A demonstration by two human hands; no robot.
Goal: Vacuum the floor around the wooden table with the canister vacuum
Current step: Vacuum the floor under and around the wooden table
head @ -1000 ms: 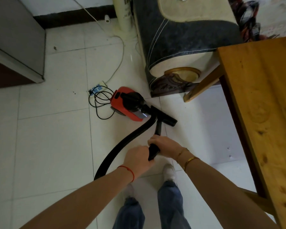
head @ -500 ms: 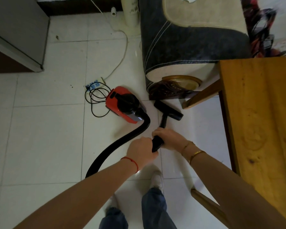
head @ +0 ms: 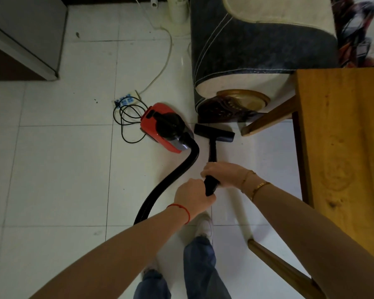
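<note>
A red and black canister vacuum [head: 160, 128] lies on the white tiled floor, with its black ribbed hose [head: 171, 180] curving back toward me. Both hands hold the black wand [head: 212, 152]: my right hand [head: 222, 174] grips it higher up, my left hand [head: 192, 196] grips the handle end below. The black floor nozzle [head: 214, 130] sits flat on the tiles, close to the sofa base and the table's far leg [head: 268, 118]. The wooden table [head: 343, 147] fills the right side.
A dark sofa [head: 257, 50] with a carved wooden foot stands just beyond the nozzle. A power strip [head: 125, 101] with a coiled black cord lies left of the vacuum. A grey cabinet [head: 30, 35] is at the upper left. The table's near leg [head: 283, 270] angles at lower right.
The nozzle has been pushed forward and to the right, ending near the sofa foot and the table's far leg. I have stepped closer, both hands still on the wand.
</note>
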